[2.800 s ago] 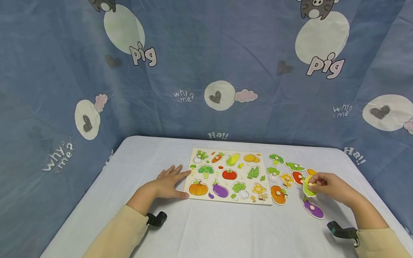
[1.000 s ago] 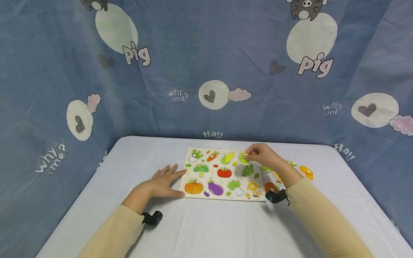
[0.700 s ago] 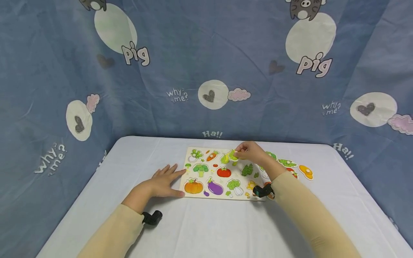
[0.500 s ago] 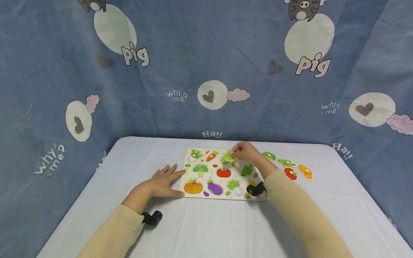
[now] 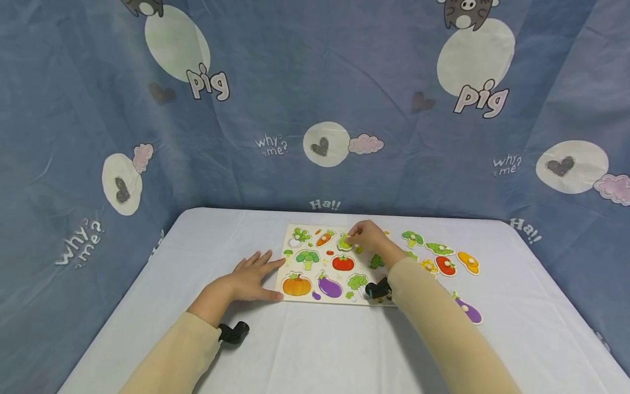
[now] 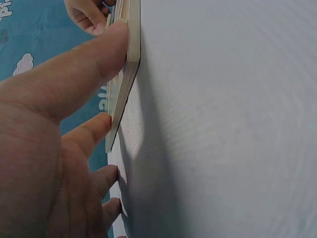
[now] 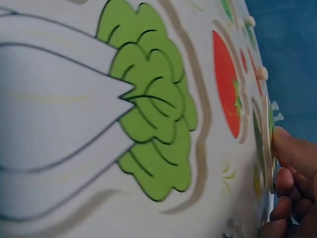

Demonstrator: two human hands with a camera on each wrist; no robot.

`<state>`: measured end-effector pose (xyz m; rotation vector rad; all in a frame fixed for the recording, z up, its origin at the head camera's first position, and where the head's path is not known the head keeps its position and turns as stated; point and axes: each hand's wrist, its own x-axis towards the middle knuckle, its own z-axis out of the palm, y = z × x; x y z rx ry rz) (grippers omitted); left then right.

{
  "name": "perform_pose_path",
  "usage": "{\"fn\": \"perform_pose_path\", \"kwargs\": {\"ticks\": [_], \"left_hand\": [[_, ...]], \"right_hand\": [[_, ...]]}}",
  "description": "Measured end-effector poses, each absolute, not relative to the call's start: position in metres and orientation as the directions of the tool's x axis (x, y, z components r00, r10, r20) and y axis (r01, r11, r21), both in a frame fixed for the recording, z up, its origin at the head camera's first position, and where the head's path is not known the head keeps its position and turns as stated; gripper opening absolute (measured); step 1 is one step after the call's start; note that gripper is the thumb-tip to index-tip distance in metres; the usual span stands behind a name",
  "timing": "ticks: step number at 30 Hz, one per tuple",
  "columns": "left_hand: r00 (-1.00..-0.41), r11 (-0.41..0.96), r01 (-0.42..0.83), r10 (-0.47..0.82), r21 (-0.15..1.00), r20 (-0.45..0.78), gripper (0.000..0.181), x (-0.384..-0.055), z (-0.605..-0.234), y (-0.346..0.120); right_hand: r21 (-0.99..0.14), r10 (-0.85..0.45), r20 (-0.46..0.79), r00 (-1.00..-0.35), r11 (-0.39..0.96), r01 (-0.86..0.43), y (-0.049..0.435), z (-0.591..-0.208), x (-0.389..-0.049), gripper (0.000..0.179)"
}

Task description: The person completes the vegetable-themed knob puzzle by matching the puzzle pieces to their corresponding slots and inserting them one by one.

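A pale wooden vegetable puzzle board lies on the white table. My left hand is spread at its left side, thumb and index fingertip touching the edge; the left wrist view shows the thumb against that edge. My right hand pinches a corn puzzle piece by its top, over the corn spot in the back row. In the right wrist view this piece appears edge-on, close to the board's surface; whether it sits flush I cannot tell. A knobbed carrot piece and radish piece are in the board.
Right of the board lie loose pieces: broccoli, pea pod, tomato, potato, mushroom and eggplant. The right forearm hides others. A blue printed cloth hangs behind the table.
My right hand has picked up the corn piece from the loose ones and carried it left over the board, lately lowering it onto the corn spot. The left hand stays at the board's edge.
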<state>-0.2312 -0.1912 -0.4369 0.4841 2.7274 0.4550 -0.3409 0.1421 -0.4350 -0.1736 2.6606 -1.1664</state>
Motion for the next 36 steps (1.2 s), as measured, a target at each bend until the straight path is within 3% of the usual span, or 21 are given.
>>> {"fn": "perform_pose_path", "kwargs": {"ticks": [22,36], "left_hand": [[-0.887,0.889,0.267,0.377,0.372,-0.265,0.096,-0.229,-0.436,-0.191],[-0.887,0.887,0.275,0.383,0.37,-0.257,0.095,-0.229,-0.435,-0.191]], "right_hand": [[-0.591,-0.113,-0.212,-0.971,0.806,0.036,0.128,-0.431,-0.34,0.017],[-0.611,-0.159,-0.205,-0.966,0.792,-0.001,0.132,-0.427,-0.335,0.018]]}}
